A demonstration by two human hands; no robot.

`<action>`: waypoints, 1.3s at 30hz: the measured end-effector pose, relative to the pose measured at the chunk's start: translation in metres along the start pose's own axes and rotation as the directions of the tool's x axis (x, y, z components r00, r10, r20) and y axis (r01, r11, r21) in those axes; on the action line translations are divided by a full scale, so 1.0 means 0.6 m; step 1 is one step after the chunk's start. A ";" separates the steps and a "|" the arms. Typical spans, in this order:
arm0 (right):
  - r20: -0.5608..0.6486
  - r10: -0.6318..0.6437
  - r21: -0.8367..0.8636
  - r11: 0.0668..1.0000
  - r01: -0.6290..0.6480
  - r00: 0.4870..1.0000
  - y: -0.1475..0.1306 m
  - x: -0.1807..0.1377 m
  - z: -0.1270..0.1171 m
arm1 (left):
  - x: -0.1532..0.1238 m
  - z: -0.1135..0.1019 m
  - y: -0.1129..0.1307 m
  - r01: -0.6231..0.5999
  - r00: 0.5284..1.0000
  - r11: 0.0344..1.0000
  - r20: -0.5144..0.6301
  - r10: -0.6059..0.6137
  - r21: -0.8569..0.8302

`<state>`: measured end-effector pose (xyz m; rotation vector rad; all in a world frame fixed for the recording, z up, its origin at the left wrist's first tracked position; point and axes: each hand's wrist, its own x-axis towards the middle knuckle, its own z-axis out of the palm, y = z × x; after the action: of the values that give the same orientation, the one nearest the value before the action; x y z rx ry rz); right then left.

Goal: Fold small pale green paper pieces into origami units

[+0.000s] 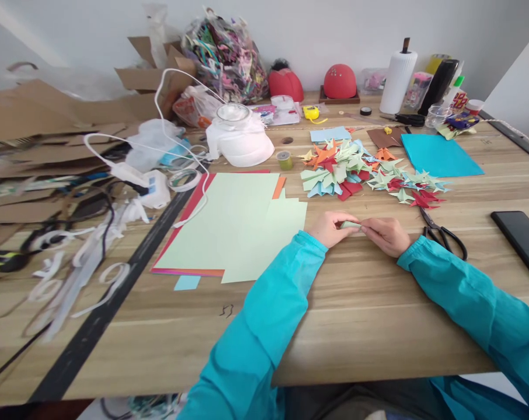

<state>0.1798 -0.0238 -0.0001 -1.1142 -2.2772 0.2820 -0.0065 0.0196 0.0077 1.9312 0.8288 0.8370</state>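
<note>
A small folded piece of pale green paper (350,224) is pinched between my two hands, low over the wooden table. My left hand (332,228) grips its left end with the fingers closed. From the other side my right hand (387,235) holds the right end between thumb and fingers. Just beyond lies a heap of folded paper cranes (341,163) in green, red, orange and blue. Black-handled scissors (442,233) rest beside my right wrist. Left of my hands are stacked sheets of pale green paper (229,221), with red and orange edges showing beneath.
A black phone (521,242) lies at the right. Behind the cranes are a bright blue sheet (442,155), a small round container (284,160) and a yellow tape measure (311,112). White cables (162,105), plastic strips and cardboard (49,128) crowd the left side.
</note>
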 end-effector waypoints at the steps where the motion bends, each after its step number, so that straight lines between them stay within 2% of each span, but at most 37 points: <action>1: 0.006 -0.006 -0.002 1.000 0.006 1.000 0.000 0.000 0.001 | 0.001 0.002 -0.002 -0.024 1.000 1.000 0.003 0.024 -0.006; 4: 0.009 0.001 -0.017 1.000 0.000 1.000 0.001 0.000 0.002 | 0.002 0.005 -0.003 -0.079 0.997 0.997 0.008 0.079 0.012; 10: 0.022 -0.015 -0.059 0.998 0.016 1.000 0.000 0.001 0.000 | 0.004 -0.001 0.000 -0.132 0.988 0.981 0.104 0.117 0.143; 15: 0.029 0.015 -0.040 0.999 -0.014 0.999 -0.001 0.000 -0.001 | 0.002 -0.002 0.000 -0.082 0.992 0.985 0.106 0.066 0.149; 21: -0.014 0.117 0.083 0.990 -0.115 0.993 -0.002 0.001 -0.004 | 0.000 0.003 -0.004 0.074 0.996 0.997 -0.048 -0.073 0.008; 25: -0.012 0.134 0.114 0.985 -0.132 0.991 -0.002 0.002 -0.006 | 0.000 0.004 -0.006 0.130 0.989 0.989 -0.059 -0.134 -0.069; 39: 0.013 0.124 0.096 0.987 -0.125 0.992 -0.003 0.002 -0.005 | -0.001 -0.007 0.010 0.085 0.996 0.996 0.008 -0.085 0.024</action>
<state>0.1794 -0.0242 0.0035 -1.2083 -2.1786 0.4418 -0.0091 0.0187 0.0145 1.9051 0.9131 0.7704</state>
